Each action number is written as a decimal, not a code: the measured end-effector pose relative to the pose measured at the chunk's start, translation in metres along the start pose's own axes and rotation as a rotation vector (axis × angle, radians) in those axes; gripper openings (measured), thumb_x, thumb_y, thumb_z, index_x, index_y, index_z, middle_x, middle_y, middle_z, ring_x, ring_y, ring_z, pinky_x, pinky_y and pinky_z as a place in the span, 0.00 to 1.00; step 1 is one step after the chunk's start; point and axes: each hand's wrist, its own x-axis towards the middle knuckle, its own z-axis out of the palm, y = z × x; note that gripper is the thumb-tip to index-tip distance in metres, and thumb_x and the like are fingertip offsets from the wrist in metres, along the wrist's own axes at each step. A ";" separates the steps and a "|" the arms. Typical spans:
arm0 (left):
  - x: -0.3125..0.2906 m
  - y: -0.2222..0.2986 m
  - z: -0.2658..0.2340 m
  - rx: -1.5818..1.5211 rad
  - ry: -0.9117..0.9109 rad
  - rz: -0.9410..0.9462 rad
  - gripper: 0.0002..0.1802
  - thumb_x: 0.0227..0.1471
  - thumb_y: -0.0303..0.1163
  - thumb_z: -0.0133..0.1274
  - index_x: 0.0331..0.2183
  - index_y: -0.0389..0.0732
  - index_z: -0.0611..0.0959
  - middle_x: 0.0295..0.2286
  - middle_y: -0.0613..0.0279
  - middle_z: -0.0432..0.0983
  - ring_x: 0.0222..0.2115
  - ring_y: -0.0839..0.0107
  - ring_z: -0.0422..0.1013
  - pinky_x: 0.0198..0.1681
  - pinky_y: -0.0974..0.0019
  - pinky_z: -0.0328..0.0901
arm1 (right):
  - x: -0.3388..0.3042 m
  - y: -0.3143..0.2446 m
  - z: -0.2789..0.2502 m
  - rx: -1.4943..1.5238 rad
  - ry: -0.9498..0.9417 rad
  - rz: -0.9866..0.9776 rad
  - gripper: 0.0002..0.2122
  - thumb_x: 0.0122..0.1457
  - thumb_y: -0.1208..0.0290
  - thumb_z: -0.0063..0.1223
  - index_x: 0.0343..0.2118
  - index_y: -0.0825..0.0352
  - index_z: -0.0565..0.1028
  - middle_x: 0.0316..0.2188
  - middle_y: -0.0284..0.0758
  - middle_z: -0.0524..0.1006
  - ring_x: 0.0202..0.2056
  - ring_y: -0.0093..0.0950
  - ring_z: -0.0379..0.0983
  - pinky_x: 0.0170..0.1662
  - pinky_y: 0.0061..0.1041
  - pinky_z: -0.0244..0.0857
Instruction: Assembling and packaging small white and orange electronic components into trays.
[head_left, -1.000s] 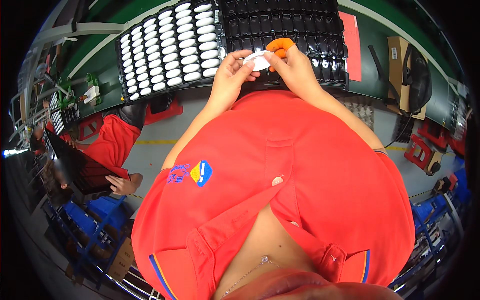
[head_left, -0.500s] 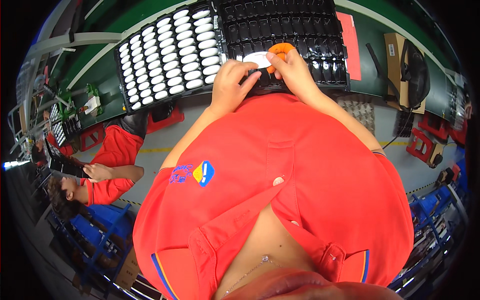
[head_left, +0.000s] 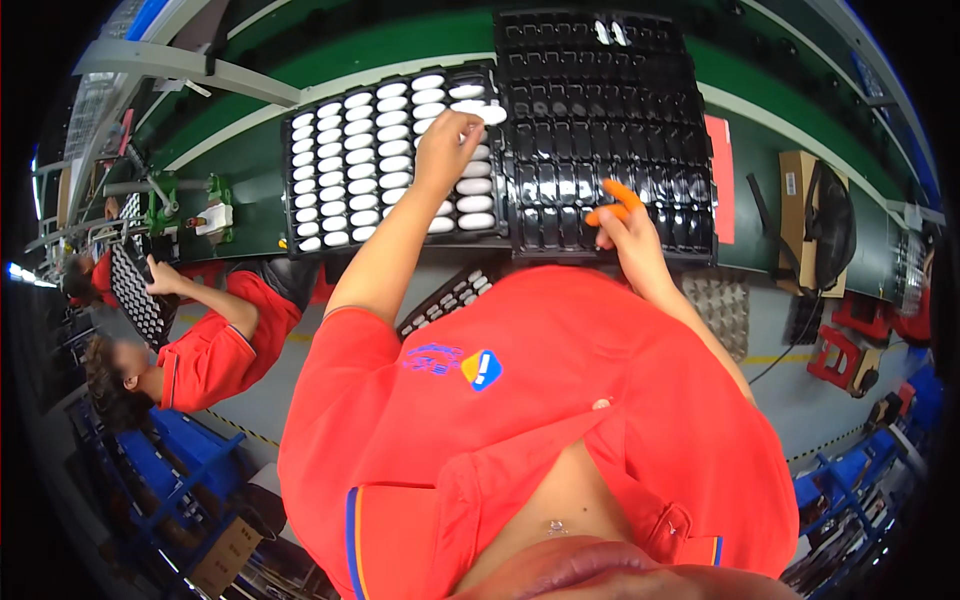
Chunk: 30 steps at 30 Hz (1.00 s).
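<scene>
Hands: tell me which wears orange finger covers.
The right hand, over the right tray: two orange covers show on it; the left hand shows only bare fingers.

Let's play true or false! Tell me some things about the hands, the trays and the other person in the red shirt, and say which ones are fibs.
1. The left hand has a white oval piece at its fingertips. True.
2. The right hand is over the black tray. True.
3. The right hand's finger covers are blue. False: the finger covers are orange.
4. The red sheet is left of the black tray. False: the red sheet is on its right.
5. The other person's shirt is green. False: it is red.
</scene>
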 end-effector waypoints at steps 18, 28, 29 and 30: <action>0.074 -0.111 0.026 0.169 -0.053 -0.055 0.07 0.47 0.31 0.53 0.31 0.42 0.83 0.30 0.58 0.76 0.33 0.57 0.73 0.36 0.58 0.68 | -0.024 0.001 -0.008 -0.011 0.073 0.089 0.21 0.61 0.73 0.44 0.57 0.70 0.60 0.35 0.33 0.76 0.27 0.15 0.64 0.34 0.14 0.61; 0.072 -0.078 0.015 0.230 -0.197 -0.137 0.09 0.43 0.33 0.58 0.30 0.42 0.81 0.28 0.58 0.74 0.32 0.59 0.72 0.35 0.59 0.67 | 0.051 -0.019 -0.045 -0.066 0.008 -0.046 0.16 0.61 0.73 0.44 0.52 0.69 0.67 0.33 0.31 0.77 0.26 0.14 0.65 0.33 0.14 0.62; 0.072 -0.079 0.016 0.228 -0.220 -0.153 0.09 0.43 0.33 0.59 0.30 0.42 0.80 0.28 0.58 0.74 0.32 0.59 0.72 0.35 0.59 0.67 | 0.066 -0.025 -0.051 -0.089 -0.002 -0.081 0.16 0.60 0.74 0.44 0.51 0.70 0.67 0.32 0.32 0.78 0.25 0.15 0.66 0.32 0.15 0.63; 0.073 -0.079 0.016 0.219 -0.239 -0.155 0.09 0.43 0.33 0.59 0.30 0.42 0.80 0.29 0.58 0.74 0.32 0.59 0.72 0.35 0.60 0.67 | 0.083 -0.028 -0.057 -0.135 -0.019 -0.127 0.16 0.60 0.73 0.45 0.51 0.70 0.67 0.31 0.33 0.78 0.24 0.15 0.67 0.31 0.15 0.64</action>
